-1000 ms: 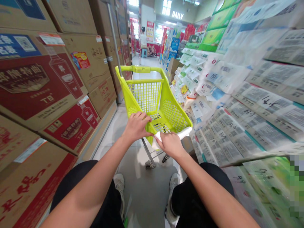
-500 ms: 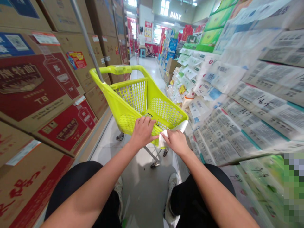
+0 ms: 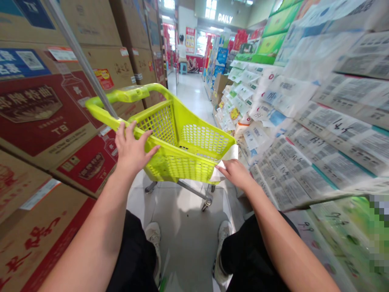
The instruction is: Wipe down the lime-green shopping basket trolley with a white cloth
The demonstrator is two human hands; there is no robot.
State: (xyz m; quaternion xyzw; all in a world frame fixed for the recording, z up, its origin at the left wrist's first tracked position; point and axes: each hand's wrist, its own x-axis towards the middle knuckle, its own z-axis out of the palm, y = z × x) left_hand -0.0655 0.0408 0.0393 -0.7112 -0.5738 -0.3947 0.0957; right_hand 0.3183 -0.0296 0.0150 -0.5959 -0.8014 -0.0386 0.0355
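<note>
A lime-green plastic shopping cart (image 3: pixel 182 142) stands on the aisle floor in front of me, turned so its handle (image 3: pixel 121 97) points left. My left hand (image 3: pixel 131 149) rests on the cart's left rim with fingers spread. My right hand (image 3: pixel 235 173) is closed on a white cloth (image 3: pixel 226 162) pressed against the cart's front right corner. My knees in black trousers and my white shoes show at the bottom.
Stacked cardboard cartons (image 3: pixel 45 113) wall the left side. Shelves of packaged paper goods (image 3: pixel 304 121) line the right. A grey metal pole (image 3: pixel 82 61) slants behind the cart. The tiled aisle (image 3: pixel 191 89) runs ahead to a person standing far off.
The cart has swung round to the left. My left hand moved from the front rim to the left rim and opened; my right hand stayed on the cloth at the corner.
</note>
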